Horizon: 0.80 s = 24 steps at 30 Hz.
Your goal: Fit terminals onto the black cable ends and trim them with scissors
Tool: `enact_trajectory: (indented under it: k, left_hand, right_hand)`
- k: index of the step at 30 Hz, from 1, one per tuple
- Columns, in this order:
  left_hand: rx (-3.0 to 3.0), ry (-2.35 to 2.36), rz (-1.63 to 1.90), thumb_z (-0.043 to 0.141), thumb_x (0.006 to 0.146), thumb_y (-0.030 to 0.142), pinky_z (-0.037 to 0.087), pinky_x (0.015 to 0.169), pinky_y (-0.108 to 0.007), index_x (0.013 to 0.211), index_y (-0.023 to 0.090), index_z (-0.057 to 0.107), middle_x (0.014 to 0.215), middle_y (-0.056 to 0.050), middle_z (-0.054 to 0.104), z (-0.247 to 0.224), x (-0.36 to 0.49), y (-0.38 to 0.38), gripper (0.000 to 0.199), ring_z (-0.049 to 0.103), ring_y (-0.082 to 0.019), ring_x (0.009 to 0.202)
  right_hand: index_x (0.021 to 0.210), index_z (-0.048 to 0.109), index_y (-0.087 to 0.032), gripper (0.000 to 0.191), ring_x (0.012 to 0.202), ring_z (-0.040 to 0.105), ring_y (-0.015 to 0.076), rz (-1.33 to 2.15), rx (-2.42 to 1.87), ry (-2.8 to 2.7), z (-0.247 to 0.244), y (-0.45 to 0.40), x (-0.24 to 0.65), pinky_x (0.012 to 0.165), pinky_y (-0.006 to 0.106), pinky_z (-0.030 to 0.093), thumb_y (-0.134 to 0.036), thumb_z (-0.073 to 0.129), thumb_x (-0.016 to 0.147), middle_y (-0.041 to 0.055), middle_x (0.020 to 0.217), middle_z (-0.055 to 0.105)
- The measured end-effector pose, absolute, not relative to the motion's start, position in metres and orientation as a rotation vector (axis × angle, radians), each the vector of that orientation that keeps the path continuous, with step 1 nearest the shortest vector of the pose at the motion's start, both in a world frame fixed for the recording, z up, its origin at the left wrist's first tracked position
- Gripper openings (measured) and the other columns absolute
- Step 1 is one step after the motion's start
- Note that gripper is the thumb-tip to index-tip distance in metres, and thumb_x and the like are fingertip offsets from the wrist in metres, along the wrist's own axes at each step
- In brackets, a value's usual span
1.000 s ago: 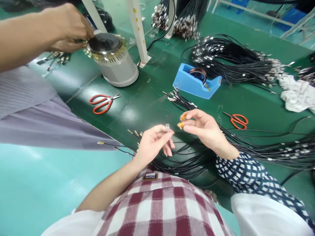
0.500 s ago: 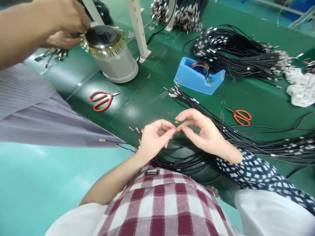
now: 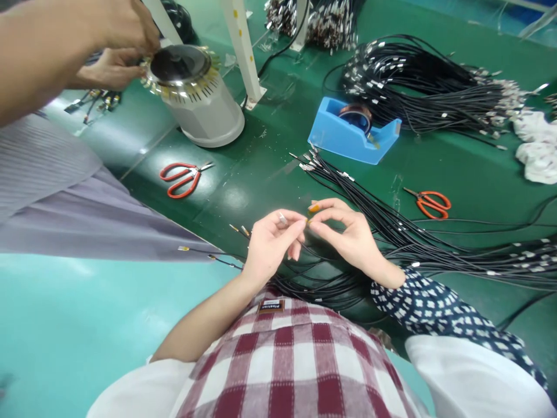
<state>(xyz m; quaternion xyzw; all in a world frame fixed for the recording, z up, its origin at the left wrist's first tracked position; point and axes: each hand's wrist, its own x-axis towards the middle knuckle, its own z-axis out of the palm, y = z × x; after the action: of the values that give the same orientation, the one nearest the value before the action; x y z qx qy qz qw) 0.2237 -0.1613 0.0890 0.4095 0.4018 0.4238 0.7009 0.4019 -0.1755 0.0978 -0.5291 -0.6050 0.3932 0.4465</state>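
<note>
My left hand point(image 3: 275, 239) pinches the end of a thin black cable, which runs down toward the coiled black cables point(image 3: 322, 287) near my apron. Close against its fingertips is my right hand point(image 3: 348, 232), thumb and index finger pressed together at the cable end. A small piece of yellowish tape point(image 3: 309, 220) shows between the two hands, and an amber piece sits on a raised right fingertip. Beyond the right hand lies a bundle of black cables point(image 3: 365, 203) with white-labelled ends.
A blue tape dispenser point(image 3: 343, 139) stands ahead. Red-handled cutters point(image 3: 185, 179) lie left, orange-handled ones point(image 3: 433, 204) right. Another person's hands point(image 3: 117, 58) touch a grey round holder point(image 3: 209, 110) ringed with tape strips. A large cable coil point(image 3: 413, 87) lies behind.
My right hand has moved left and its thumb and index finger have closed at the cable end by my left fingertips. The view has shifted slightly.
</note>
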Motion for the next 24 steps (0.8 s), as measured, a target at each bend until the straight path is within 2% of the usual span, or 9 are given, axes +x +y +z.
enact_trajectory:
  k: [2, 4, 9, 19, 24]
  left_hand:
    - [0.956, 0.825, 0.976, 0.067, 0.091, 0.032, 0.048, 0.046, -0.02, 0.114, 0.018, 0.055, 0.074, 0.001, 0.069, 0.091, 0.223, -0.163, 0.029, 0.061, -0.009, 0.046]
    - [1.009, 0.786, 1.0, 0.064, 0.093, 0.032, 0.052, 0.051, -0.022, 0.121, 0.021, 0.048, 0.08, 0.0, 0.071, 0.094, 0.222, -0.165, 0.035, 0.065, -0.01, 0.051]
    - [1.082, 0.82, 0.943, 0.065, 0.092, 0.029, 0.055, 0.05, -0.021, 0.125, 0.018, 0.053, 0.076, 0.0, 0.07, 0.097, 0.221, -0.169, 0.037, 0.067, -0.011, 0.051]
    - [1.052, 0.904, 0.877, 0.073, 0.086, 0.032, 0.057, 0.048, -0.022, 0.125, 0.016, 0.06, 0.074, -0.002, 0.073, 0.1, 0.22, -0.17, 0.044, 0.068, -0.013, 0.049]
    - [1.031, 0.908, 0.864, 0.074, 0.084, 0.033, 0.057, 0.048, -0.022, 0.125, 0.016, 0.061, 0.073, -0.002, 0.073, 0.102, 0.221, -0.17, 0.046, 0.069, -0.014, 0.049]
  right_hand:
    - [0.078, 0.073, -0.021, 0.009, 0.104, 0.066, 0.0206, 0.987, -1.321, -1.456, 0.101, -0.173, 0.406, 0.101, 0.039, 0.047, -0.028, 0.074, 0.083, 0.0065, 0.101, 0.07]
    - [0.078, 0.073, -0.022, 0.009, 0.101, 0.066, 0.0204, 1.053, -1.307, -1.457, 0.105, -0.17, 0.411, 0.1, 0.038, 0.047, -0.03, 0.075, 0.082, 0.0059, 0.1, 0.07]
    - [0.08, 0.074, -0.022, 0.012, 0.099, 0.066, 0.0209, 1.201, -1.222, -1.558, 0.118, -0.164, 0.417, 0.097, 0.039, 0.049, -0.033, 0.074, 0.084, 0.0062, 0.1, 0.071]
    - [0.083, 0.074, -0.022, 0.013, 0.099, 0.066, 0.0204, 1.15, -1.194, -1.762, 0.124, -0.16, 0.416, 0.097, 0.037, 0.049, -0.033, 0.068, 0.089, 0.005, 0.099, 0.071]
    - [0.078, 0.072, -0.023, 0.015, 0.1, 0.065, 0.0218, 1.135, -1.192, -1.815, 0.123, -0.158, 0.416, 0.098, 0.039, 0.049, -0.034, 0.07, 0.088, 0.0038, 0.093, 0.072]
